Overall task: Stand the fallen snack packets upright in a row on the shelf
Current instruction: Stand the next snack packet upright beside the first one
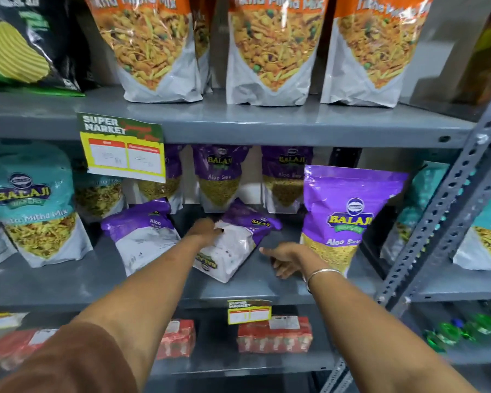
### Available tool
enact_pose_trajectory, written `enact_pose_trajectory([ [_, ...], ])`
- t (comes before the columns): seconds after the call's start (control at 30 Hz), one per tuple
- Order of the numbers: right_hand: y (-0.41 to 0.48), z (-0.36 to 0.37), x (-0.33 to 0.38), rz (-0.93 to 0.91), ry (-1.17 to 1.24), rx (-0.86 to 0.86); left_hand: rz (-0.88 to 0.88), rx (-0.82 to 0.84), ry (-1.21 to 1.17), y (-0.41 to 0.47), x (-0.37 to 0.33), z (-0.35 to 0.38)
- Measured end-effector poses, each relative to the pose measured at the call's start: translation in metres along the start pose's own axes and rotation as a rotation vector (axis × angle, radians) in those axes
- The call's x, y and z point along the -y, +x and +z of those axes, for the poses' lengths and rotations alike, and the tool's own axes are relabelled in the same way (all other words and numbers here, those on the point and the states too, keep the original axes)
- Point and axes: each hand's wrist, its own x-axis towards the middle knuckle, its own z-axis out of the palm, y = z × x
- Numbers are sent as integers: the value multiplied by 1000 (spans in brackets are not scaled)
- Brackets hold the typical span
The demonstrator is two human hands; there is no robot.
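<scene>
Two purple Aloo Sev packets lie fallen on the grey middle shelf (255, 282). The middle fallen packet (236, 245) lies back side up, and my left hand (206, 229) rests on its upper left edge, fingers closing on it. The left fallen packet (142, 234) lies flat, apart from both hands. My right hand (288, 258) hovers open just right of the middle packet, fingers spread, a bangle on the wrist. An upright purple Aloo Sev packet (346, 217) stands to the right of that hand. Three more purple packets (219, 177) stand at the back.
Teal Khatta Mitha Mix packets (34, 205) stand at the left and far right. Orange mix packets (272, 49) fill the upper shelf. A yellow price tag (124, 150) hangs from the upper shelf edge. A perforated steel upright (448, 205) runs at the right. Red cartons (275, 334) sit below.
</scene>
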Motion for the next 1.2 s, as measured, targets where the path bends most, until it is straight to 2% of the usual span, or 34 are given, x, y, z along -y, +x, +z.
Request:
enact_pose_trajectory([
  [0.13, 21, 33, 26, -46, 386, -109, -66, 135, -52, 21, 24, -5],
  [0.27, 38, 51, 41, -79, 645, -60, -62, 323, -205, 37, 35, -6],
  [0.37, 54, 56, 40, -152, 892, -43, -188, 483, -532, 52, 47, -7],
  [0.43, 62, 50, 36, -213, 966, -68, -237, 537, -656, 57, 49, -4],
  [0.53, 64, 35, 34, -308, 931, -92, -250, 567, -590, 46, 35, -12],
  [0.63, 61, 17, 43, -477, 847, -120, -180, 529, -666, 50, 23, -19],
  [0.73, 63, 5, 56, -614, 787, -198, -49, 359, -778, 54, 17, -23],
  [0.83, 71, 2, 63, -638, 692, -319, 72, 175, -818, 54, 22, -17],
  [0.93, 78, 8, 65, -666, 579, -433, 125, 90, -818, 50, 30, -10],
  [1.0, 77, 12, 67, -620, 411, -586, 146, 147, -817, 49, 32, -9],
  [1.07, 70, 14, 68, -520, 207, -682, 164, 274, -743, 44, 30, -10],
  [1.13, 68, 15, 72, -438, 236, -676, 143, 318, -680, 42, 29, -13],
  [1.2, 64, 15, 74, -477, 382, -537, 102, 315, -692, 40, 28, -17],
])
